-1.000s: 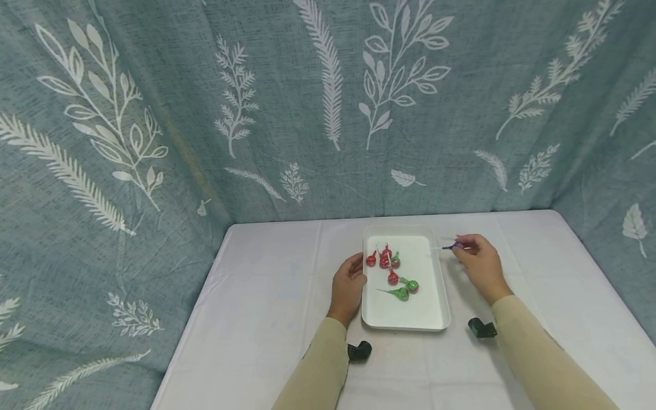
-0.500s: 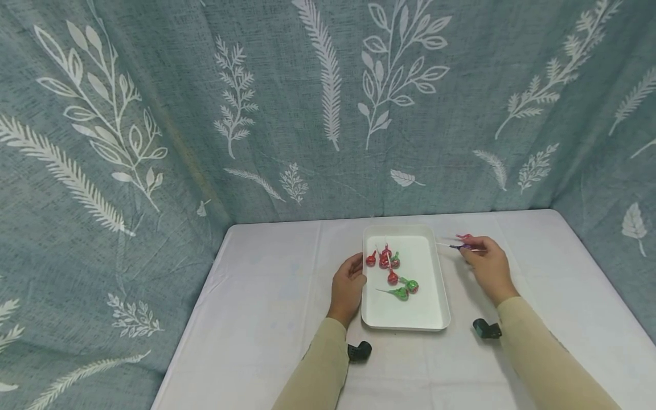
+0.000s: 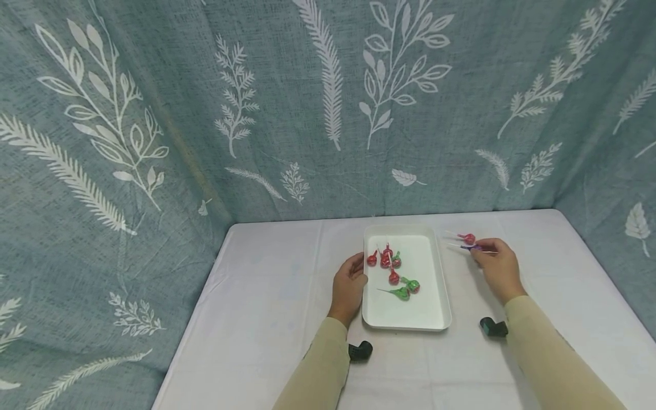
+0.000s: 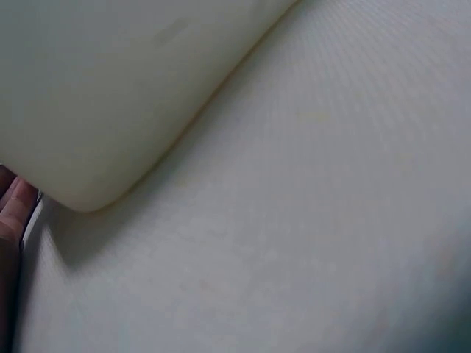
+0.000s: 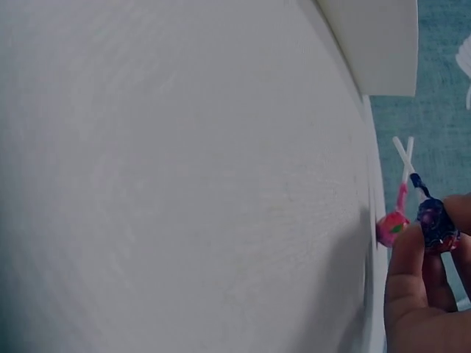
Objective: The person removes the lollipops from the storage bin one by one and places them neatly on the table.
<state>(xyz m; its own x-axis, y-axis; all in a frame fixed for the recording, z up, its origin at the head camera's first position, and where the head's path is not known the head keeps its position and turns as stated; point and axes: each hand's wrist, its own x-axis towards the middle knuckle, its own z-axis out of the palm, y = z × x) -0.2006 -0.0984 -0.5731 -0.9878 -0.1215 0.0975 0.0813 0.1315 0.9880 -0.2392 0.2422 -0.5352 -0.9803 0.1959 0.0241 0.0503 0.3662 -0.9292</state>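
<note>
A shallow white tray [image 3: 417, 313] lies on the table with several red and green wrapped lollipops in it, such as a red one [image 3: 393, 278] and a green one [image 3: 402, 294]. My left hand [image 3: 348, 289] holds the tray's left side, thumb at the rim; in the left wrist view only some fingers [image 4: 20, 202] show beside the tray corner. Right of the tray, my right hand [image 3: 499, 270] pinches a purple-wrapped lollipop [image 5: 434, 219] by its candy end, stick pointing left. A pink-red lollipop [image 3: 468, 238] lies just beyond it on the cloth.
White cloth [image 3: 266, 319] covers the table. Leaf-patterned blue-green curtains [image 3: 328, 114] hang behind and at both sides. Dark wrist-worn devices stick out by the left sleeve [image 3: 318, 364] and the right sleeve [image 3: 548, 347].
My right hand has moved right, away from the tray, with the purple lollipop. The pink-red lollipop, partly hidden earlier by that hand, now shows whole on the cloth. My left hand has stayed put.
</note>
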